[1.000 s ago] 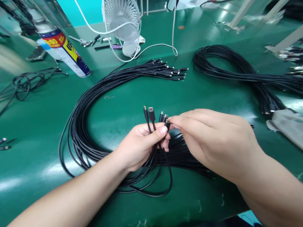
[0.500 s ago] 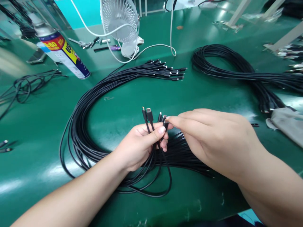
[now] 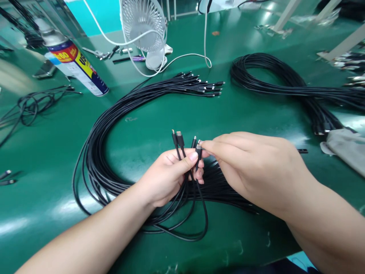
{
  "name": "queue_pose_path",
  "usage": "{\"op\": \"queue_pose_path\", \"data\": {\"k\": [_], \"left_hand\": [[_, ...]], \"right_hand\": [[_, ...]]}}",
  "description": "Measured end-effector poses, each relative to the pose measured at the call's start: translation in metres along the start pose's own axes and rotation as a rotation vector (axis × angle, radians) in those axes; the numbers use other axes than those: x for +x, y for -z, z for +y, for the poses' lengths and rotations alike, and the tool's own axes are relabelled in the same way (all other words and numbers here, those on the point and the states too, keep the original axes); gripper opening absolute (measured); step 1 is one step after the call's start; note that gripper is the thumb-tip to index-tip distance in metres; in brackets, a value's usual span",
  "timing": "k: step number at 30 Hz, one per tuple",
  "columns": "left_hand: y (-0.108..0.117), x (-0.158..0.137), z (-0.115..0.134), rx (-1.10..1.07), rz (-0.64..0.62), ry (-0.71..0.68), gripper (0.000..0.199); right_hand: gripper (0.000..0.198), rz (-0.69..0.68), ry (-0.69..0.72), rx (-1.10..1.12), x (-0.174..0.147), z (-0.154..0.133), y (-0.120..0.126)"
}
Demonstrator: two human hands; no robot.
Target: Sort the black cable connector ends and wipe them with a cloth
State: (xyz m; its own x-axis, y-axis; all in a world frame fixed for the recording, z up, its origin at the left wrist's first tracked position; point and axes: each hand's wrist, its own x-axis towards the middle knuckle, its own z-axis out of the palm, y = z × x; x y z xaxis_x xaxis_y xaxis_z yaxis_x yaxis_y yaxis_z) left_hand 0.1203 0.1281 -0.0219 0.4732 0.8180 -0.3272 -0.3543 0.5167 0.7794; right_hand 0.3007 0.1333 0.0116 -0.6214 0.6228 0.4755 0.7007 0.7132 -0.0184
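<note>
Several black USB cables (image 3: 181, 141) are in my left hand (image 3: 168, 173), their metal-tipped plugs pointing up and away from me. Two of these plugs stand to the left of my thumb, the others to its right. My thumb presses on one black plug (image 3: 198, 153) at the right of the group. My right hand (image 3: 256, 167) is closed in a pinch at the tips of the right-hand plugs; its fingers partly hide them. Below my hands, the held cables loop down over a large curved bundle of black cables (image 3: 98, 140), whose far plugs lie fanned out.
On the green table (image 3: 176, 114) a spray can (image 3: 78, 64) stands at the back left, near a white fan (image 3: 142, 26) with a white cord. Another coiled cable bundle (image 3: 268, 72) lies at the right, beside a grey cloth-like piece (image 3: 346, 150). Loose cables (image 3: 31, 106) lie at left.
The plugs on the right of the group have shifted slightly in my fingers, and the one under my thumb stands more upright. Both hands stay in nearly the same place.
</note>
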Motion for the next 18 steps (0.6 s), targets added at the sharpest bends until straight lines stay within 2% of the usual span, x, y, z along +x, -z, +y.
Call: {"op": "queue_pose_path", "data": {"k": [11, 14, 18], "left_hand": [[0.0013, 0.0, -0.0017, -0.011, 0.003, 0.007, 0.025], [0.0009, -0.0002, -0.0021, -0.023, 0.022, 0.011, 0.021], [0.0009, -0.0001, -0.0029, 0.003, 0.02, 0.007, 0.024]], "right_hand": [[0.026, -0.008, -0.039, -0.015, 0.0009, -0.0026, -0.0018], [0.027, -0.054, -0.115, 0.076, 0.0009, -0.002, -0.0009], [0.02, -0.141, -0.289, 0.335, 0.0035, 0.0019, -0.0013]]}}
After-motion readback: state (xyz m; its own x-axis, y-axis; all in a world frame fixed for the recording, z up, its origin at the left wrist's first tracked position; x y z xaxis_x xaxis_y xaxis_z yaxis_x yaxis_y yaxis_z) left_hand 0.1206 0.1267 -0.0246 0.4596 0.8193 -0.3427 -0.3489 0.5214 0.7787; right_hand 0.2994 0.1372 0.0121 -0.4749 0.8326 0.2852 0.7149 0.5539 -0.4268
